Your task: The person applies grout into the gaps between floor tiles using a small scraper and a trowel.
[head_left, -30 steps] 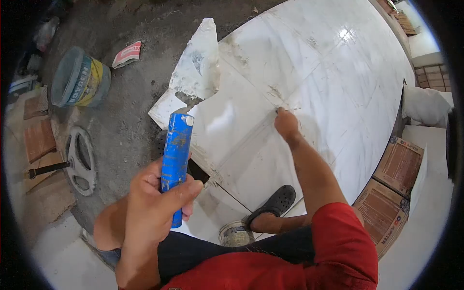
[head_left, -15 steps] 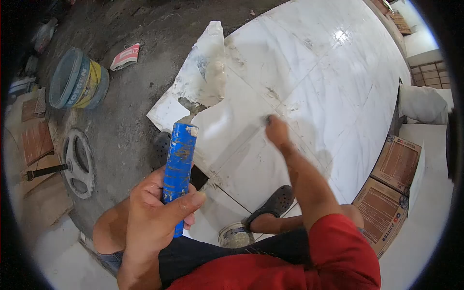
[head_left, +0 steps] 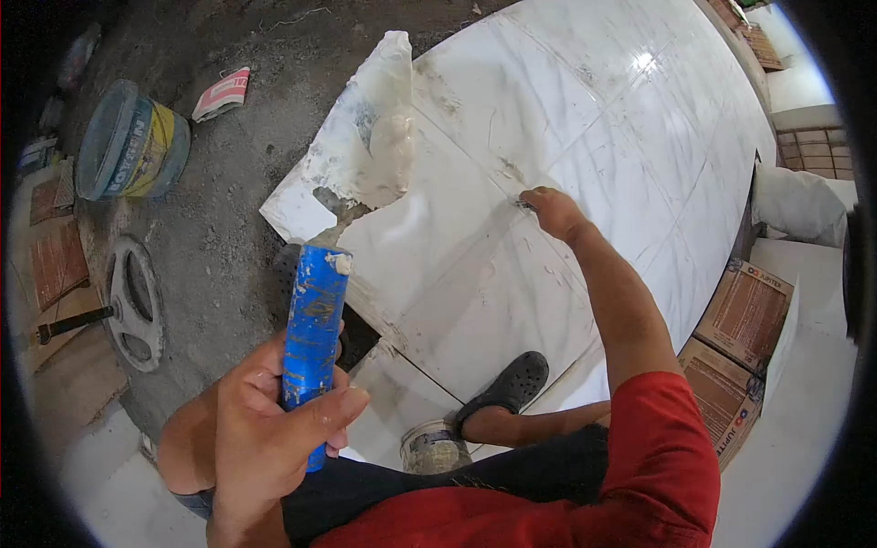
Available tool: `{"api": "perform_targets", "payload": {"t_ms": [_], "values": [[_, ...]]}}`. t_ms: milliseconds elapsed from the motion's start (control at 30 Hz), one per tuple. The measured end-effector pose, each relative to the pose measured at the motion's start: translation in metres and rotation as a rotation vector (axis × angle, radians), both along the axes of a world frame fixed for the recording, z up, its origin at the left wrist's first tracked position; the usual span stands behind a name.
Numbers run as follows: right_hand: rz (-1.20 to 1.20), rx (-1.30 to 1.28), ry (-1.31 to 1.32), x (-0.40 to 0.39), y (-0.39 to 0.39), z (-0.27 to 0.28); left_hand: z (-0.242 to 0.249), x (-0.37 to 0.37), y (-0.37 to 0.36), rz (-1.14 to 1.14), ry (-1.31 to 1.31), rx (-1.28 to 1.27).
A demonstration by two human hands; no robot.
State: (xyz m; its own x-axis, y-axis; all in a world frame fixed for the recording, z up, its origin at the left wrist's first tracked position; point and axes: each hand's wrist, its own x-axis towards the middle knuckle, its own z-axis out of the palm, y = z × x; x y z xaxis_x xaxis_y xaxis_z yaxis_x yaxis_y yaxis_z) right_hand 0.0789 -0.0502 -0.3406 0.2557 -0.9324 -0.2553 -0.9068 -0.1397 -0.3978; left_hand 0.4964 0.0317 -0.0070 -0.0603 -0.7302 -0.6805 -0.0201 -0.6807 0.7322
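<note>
My left hand (head_left: 288, 411) is wrapped around the blue handle (head_left: 315, 320) of a trowel, in front of my left knee. Dried flecks mark the handle, and white paste (head_left: 388, 142) coats what appears to be its blade. With arm stretched forward, my right hand (head_left: 555, 215) is closed at a joint between the white marbled floor tiles (head_left: 475, 301). A small dark piece shows at its fingertips, too small to name. Smears of grout-like residue (head_left: 510, 169) lie just beyond that hand.
A plastic bucket (head_left: 132, 142) and a pink-white packet (head_left: 222, 94) are on the rough grey floor (head_left: 215, 201). A wheel-shaped object (head_left: 137, 301) stands at left. A small smeared pail (head_left: 434, 447) is by my shoe (head_left: 512, 384). Tile boxes (head_left: 744, 315) line the right.
My right hand has moved slightly right and forward along the tile surface. My left hand still grips the trowel, and the whole view has shifted a little.
</note>
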Motion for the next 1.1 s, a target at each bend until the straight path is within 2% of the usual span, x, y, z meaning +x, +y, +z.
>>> {"api": "perform_targets", "payload": {"t_ms": [133, 233, 300, 333, 400, 433, 500, 533, 600, 633, 667, 733, 800, 867, 900, 933, 967, 1033, 1067, 1100], "values": [[0.155, 0.114, 0.151, -0.009, 0.019, 0.006, 0.001, -0.006, -0.001, -0.001, 0.042, 0.008], [0.25, 0.037, 0.025, -0.033, 0.059, 0.003, 0.001, -0.01, -0.001, -0.019, 0.035, -0.018], [0.214, 0.248, 0.143, -0.045, 0.089, 0.021, 0.002, -0.014, 0.0, -0.041, 0.029, -0.034], [0.202, 0.244, 0.145, -0.056, 0.104, 0.029, 0.003, -0.016, 0.0, -0.055, 0.011, -0.039], [0.303, 0.499, 0.233, -0.076, 0.133, 0.05, 0.006, -0.022, 0.0, -0.083, -0.004, -0.055], [0.289, 0.487, 0.237, -0.077, 0.142, 0.068, 0.006, -0.025, 0.001, -0.099, 0.003, -0.051], [-0.148, 0.444, -0.018, -0.084, 0.156, 0.108, 0.005, -0.03, 0.004, -0.125, 0.019, -0.069], [-0.166, 0.419, -0.014, -0.088, 0.161, 0.122, 0.005, -0.034, 0.006, -0.147, 0.042, -0.043], [-0.747, 0.415, -0.809, -0.092, 0.167, 0.152, 0.004, -0.042, 0.009, -0.192, 0.071, -0.05], [-0.832, 0.371, -1.005, -0.083, 0.166, 0.182, 0.003, -0.045, 0.013, -0.251, 0.096, -0.034], [-0.823, 0.33, -1.018, -0.073, 0.166, 0.207, 0.003, -0.049, 0.017, -0.311, 0.113, -0.017], [-0.839, 0.162, -1.333, -0.053, 0.168, 0.25, 0.008, -0.059, 0.027, -0.351, 0.129, -0.052], [-0.773, 0.014, -1.394, -0.034, 0.175, 0.274, 0.019, -0.072, 0.038, -0.414, 0.241, 0.002], [-0.656, -0.361, -1.273, -0.014, 0.182, 0.286, 0.035, -0.081, 0.045, -0.453, 0.265, -0.005], [-0.661, -0.475, -1.023, -0.003, 0.19, 0.299, 0.042, -0.087, 0.051, -0.477, 0.293, 0.032], [-0.553, -0.596, -0.768, 0.004, 0.199, 0.312, 0.047, -0.093, 0.056, -0.49, 0.292, 0.013], [-0.432, -0.713, -0.718, 0.012, 0.204, 0.324, 0.052, -0.099, 0.062, -0.5, 0.328, 0.027], [-0.248, -0.858, -0.544, 0.019, 0.216, 0.339, 0.063, -0.108, 0.075, -0.524, 0.36, 0.04], [-0.261, -0.863, -0.54, 0.022, 0.215, 0.342, 0.068, -0.107, 0.076, -0.53, 0.383, 0.051], [-0.13, -1.01, -0.343, 0.017, 0.218, 0.342, 0.074, -0.113, 0.081, -0.537, 0.404, 0.064]]}}
